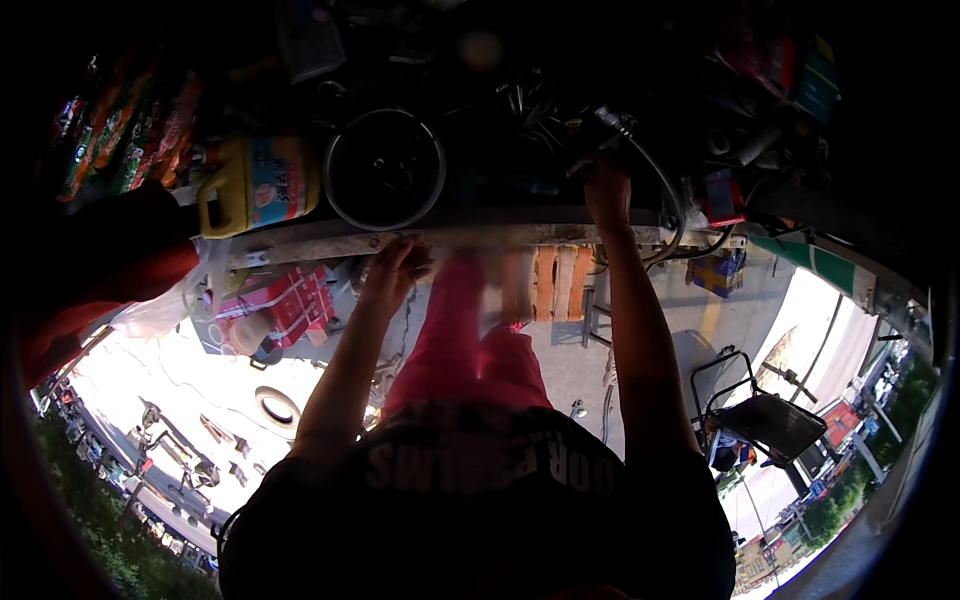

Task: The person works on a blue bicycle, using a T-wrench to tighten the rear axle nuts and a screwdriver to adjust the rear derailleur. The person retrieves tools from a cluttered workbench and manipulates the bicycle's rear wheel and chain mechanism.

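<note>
My left hand (393, 272) hangs by the front edge of the workbench (480, 238), fingers loosely bent and somewhat apart, with nothing visible in them. My right hand (608, 192) reaches over that edge into the dark bench top, fingers curled around something the shadow hides. Just beyond it lies a hose (662, 172) with a shiny metal fitting (615, 120). A round bowl (441, 165) with a pale rim stands past my left hand, small dark pieces inside. Several thin metal tools or rods (535, 112) lie behind, too dark to tell apart.
A yellow jug (228, 190) with a blue label stands left of the bowl. A red box (724, 198) sits at the right of the bench. Below are a pink carton (290, 305), a tyre (277, 408), a wooden-slatted stool (562, 283) and a black chair (765, 420).
</note>
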Available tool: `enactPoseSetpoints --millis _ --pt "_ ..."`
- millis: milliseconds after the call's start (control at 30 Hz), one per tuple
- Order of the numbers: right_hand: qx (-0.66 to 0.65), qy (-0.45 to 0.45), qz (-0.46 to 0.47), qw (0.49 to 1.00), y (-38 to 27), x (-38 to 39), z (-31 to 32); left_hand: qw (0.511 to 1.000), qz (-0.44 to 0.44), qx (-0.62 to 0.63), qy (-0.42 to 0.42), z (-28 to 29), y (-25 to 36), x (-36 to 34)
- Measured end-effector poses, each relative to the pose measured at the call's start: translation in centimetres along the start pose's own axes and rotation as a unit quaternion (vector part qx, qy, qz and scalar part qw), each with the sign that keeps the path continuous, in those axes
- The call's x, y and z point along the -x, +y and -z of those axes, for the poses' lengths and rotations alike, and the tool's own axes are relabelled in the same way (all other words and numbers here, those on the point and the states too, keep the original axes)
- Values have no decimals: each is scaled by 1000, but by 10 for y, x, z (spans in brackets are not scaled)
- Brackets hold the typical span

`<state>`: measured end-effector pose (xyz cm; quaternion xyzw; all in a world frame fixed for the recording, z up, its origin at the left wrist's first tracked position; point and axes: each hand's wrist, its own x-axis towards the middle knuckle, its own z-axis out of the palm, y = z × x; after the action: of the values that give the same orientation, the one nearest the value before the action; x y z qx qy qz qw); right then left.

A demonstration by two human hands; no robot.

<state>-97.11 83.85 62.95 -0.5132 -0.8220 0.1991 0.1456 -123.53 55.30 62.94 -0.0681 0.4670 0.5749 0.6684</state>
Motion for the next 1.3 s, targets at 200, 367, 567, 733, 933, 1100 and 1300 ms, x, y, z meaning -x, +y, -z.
enactPoseSetpoints --millis 200,367,567,733,933,1100,1300 --pt "-45 28 -68 996 29 12 16 998 27 -36 39 2 -6 -8" --pt "-68 3 -88 994 32 28 1 995 43 -71 49 -10 -10 -20" --pt "-70 22 -43 996 -6 19 -5 996 31 -78 41 -48 -6 -30" --pt "-65 16 -4 998 -17 10 -5 995 22 -65 73 -43 -8 -32" --pt "-37 -3 36 999 -38 -3 -32 997 -7 -68 44 -26 -13 -43" --pt "50 -91 136 985 -51 4 -57 994 14 13 109 -24 -15 -49" --pt "107 -98 132 981 -77 20 -47 992 31 10 125 -23 -14 -53"
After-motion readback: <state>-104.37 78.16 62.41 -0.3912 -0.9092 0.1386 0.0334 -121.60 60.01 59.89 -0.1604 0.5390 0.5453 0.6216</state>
